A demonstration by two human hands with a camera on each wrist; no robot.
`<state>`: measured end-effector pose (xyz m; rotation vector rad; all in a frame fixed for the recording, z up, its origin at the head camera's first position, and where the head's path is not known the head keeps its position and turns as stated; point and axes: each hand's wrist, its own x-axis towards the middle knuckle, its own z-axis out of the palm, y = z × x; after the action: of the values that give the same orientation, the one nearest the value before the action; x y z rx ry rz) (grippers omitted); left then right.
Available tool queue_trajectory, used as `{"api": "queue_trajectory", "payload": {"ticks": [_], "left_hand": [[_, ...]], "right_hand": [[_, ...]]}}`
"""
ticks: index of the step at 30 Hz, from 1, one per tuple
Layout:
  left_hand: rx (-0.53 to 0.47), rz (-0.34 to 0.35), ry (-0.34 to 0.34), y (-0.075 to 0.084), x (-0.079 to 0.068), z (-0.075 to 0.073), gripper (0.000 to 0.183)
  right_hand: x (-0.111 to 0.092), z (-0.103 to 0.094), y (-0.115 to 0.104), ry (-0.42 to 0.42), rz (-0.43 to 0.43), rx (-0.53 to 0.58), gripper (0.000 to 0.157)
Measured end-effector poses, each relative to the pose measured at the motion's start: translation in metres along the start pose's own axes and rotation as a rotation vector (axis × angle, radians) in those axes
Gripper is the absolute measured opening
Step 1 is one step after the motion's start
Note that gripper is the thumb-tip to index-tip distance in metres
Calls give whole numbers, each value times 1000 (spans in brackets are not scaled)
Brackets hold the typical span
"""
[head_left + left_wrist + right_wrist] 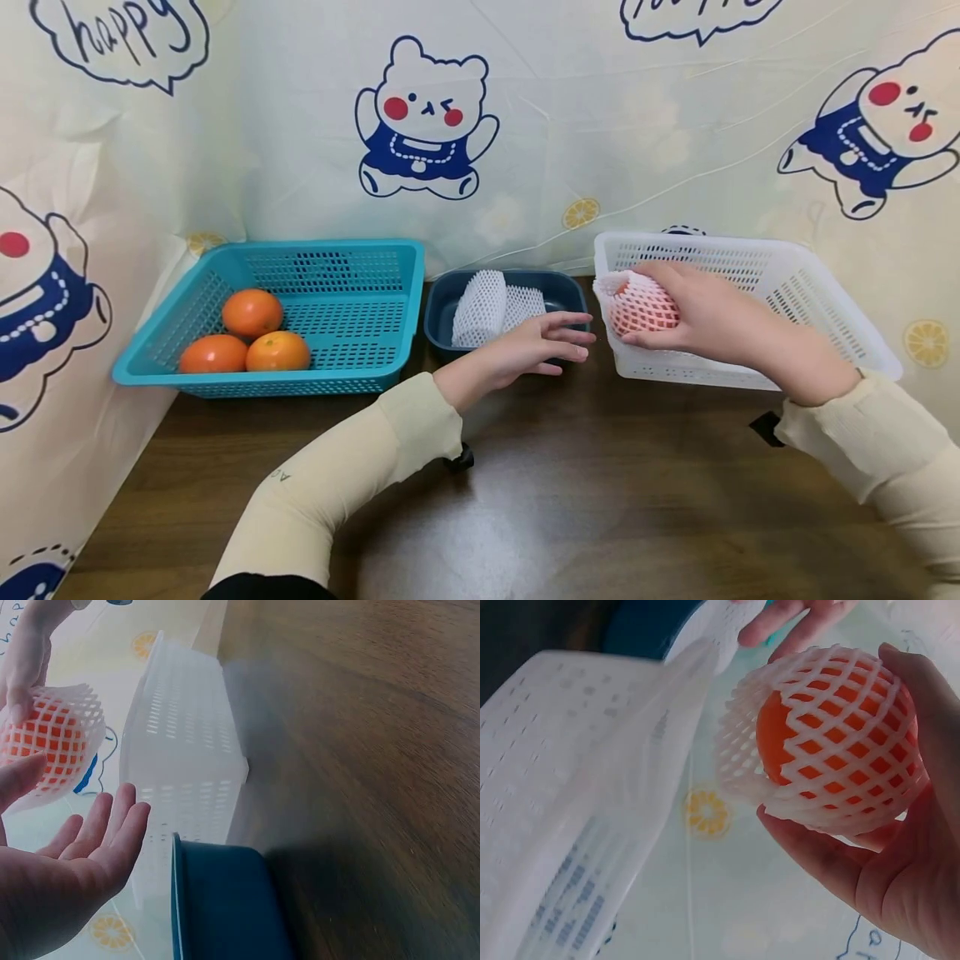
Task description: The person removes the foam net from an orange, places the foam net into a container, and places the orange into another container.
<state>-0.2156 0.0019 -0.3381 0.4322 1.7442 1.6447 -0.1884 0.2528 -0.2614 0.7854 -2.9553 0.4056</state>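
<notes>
My right hand grips an orange wrapped in a white foam net sleeve, above the left end of the white basket. One end of the sleeve gapes, and bare orange peel shows there in the right wrist view. The left hand holds nothing; its fingers are spread and extend towards the wrapped orange, apart from it. Beneath and behind that hand stands a dark blue bin with white foam net sleeves inside.
To the left, a turquoise basket holds three bare oranges. All the containers stand in a row at the back of the brown wooden table, against a cloth backdrop printed with bears.
</notes>
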Motion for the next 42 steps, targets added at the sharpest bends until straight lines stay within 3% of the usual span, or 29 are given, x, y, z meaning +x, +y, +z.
{"api": "queue_trajectory", "payload": {"ticks": [14,27,32,42], "left_hand": [[8,-19,65,-19,-25,-18,59],[-33,55,34,-33,-48,-28,64],[17,97,27,-39,-54,-28,64],[36,105,96,-51,-62,-29,72]], "right_hand": [[8,35,-27,20,-147,120,73],[7,66,-34,18,-165,324,74],[7,88,-35,5,-163,422,75],[7,123,-43,-34,-154,527,76]]}}
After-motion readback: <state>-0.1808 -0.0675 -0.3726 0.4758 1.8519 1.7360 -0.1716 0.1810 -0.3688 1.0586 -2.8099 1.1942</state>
